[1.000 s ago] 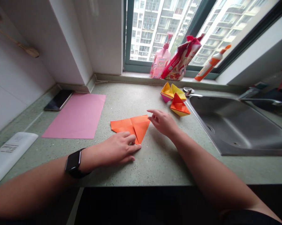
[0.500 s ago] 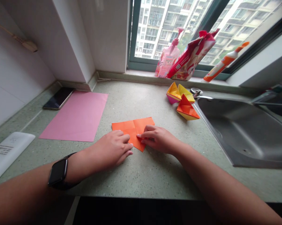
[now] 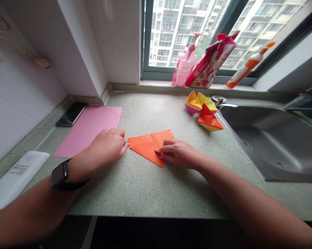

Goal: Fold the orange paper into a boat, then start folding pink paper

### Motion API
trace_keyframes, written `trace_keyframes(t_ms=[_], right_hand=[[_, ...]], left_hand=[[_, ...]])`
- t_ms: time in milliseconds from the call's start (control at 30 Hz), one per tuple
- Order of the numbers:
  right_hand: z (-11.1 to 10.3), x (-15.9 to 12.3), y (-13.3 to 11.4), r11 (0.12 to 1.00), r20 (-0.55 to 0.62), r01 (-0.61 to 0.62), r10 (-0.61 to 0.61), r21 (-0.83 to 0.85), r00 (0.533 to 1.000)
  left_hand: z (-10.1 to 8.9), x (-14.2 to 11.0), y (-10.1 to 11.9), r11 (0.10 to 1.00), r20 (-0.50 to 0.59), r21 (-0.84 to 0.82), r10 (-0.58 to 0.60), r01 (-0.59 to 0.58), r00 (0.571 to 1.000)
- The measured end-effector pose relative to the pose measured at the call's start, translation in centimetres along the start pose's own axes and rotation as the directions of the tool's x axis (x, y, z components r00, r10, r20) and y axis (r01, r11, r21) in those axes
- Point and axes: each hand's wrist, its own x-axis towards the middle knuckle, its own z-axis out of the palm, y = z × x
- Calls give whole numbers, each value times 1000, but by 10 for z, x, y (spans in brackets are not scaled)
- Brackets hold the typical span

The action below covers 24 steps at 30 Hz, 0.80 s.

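Observation:
A folded orange paper [image 3: 145, 143] lies flat on the counter, with its lower point toward me and a crease running down its middle. My left hand [image 3: 109, 143] has its fingers curled together, with the thumb and fingertips at the paper's left corner. On the paper's right half, my right hand [image 3: 178, 152] presses its closed fingertips down beside the crease, hiding part of that side. A black watch [image 3: 59, 175] is on my left wrist.
Pink paper [image 3: 93, 122] lies left, partly behind my left hand, near a phone [image 3: 71, 114] and a white device [image 3: 21, 176]. Folded paper boats [image 3: 210, 121] stand beside the metal sink [image 3: 280, 145]. A pump bottle [image 3: 183, 69] and a red bag [image 3: 213, 62] line the windowsill.
My left hand has moved from the paper's lower edge to its left corner. My right hand came down onto the paper's right half and stays there. The lower left edge now shows.

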Motion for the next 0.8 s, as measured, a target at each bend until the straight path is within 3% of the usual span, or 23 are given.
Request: trace_keyframes(t_ms=[100,167,233,300,433,667,800], right_hand=[[0,1,0,1000,-7,13,-13,-1,1000],[1,1,0,1000,-26,20,-20,-12,999],[2,0,0,999,-47,20,-22,-36,999],[4,0,-1,997,-62,13,-17,-73,998],[9,4,-6,988,-72,-51,41,-149,997],[18,19,-14,955,-105,-217,199,-200,974],[18,19,-7,971,-175,-194,169,-138,970]], left_hand=[[3,5,6,996,-125,-49,67,-73,990],[8,6,18,962,-190,-150,200,-230,961],[16,4,30,879,-181,-233,382,-416,907],[24,1,40,830,-133,-271,470,-488,873],[31,-4,50,818,-59,-261,516,-513,854],[25,-5,60,850,25,-214,497,-481,867],[27,-5,67,866,33,-181,479,-466,877]])
